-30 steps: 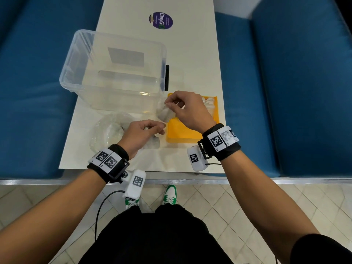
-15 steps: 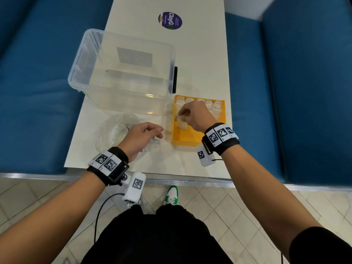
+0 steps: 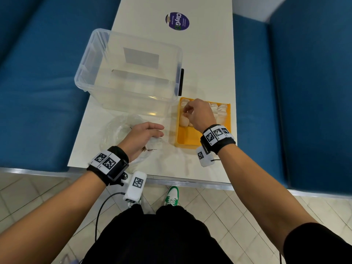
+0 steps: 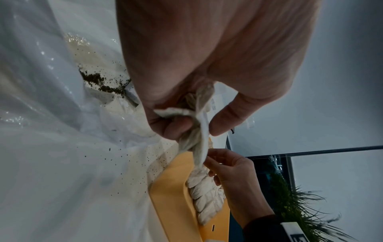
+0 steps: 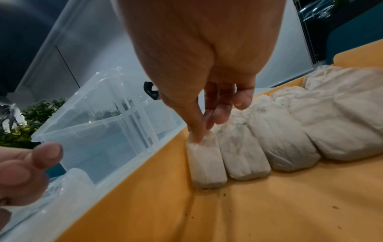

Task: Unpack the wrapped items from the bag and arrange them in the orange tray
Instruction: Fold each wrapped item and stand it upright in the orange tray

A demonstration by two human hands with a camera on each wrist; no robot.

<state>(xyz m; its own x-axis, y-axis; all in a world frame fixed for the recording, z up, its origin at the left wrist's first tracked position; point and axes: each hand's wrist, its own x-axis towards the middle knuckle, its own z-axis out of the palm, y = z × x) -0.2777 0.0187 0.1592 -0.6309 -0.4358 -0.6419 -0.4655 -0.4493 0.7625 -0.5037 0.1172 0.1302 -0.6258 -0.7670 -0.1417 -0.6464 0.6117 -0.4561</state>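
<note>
The orange tray (image 3: 190,139) sits at the table's near right and holds a row of white wrapped items (image 5: 290,134) along its far side. My right hand (image 3: 185,113) reaches into the tray; thumb and fingers (image 5: 196,134) pinch the top of the leftmost wrapped item (image 5: 207,163), which stands against the tray's left wall (image 5: 145,180). My left hand (image 3: 158,134) hovers over the crumpled clear bag (image 3: 118,128) left of the tray and pinches another white wrapped item (image 4: 200,131) between thumb and fingers.
A large clear plastic bin (image 3: 129,73) stands just behind the bag and touches the tray's far left corner. Dark crumbs (image 4: 99,81) lie inside the bag. Blue benches (image 3: 304,92) flank the narrow white table; its near edge (image 3: 171,180) is close to my wrists.
My right hand carried a wrapped item rightward from above the table into the tray and lowered it at the left end of the row. The left hand stayed over the bag.
</note>
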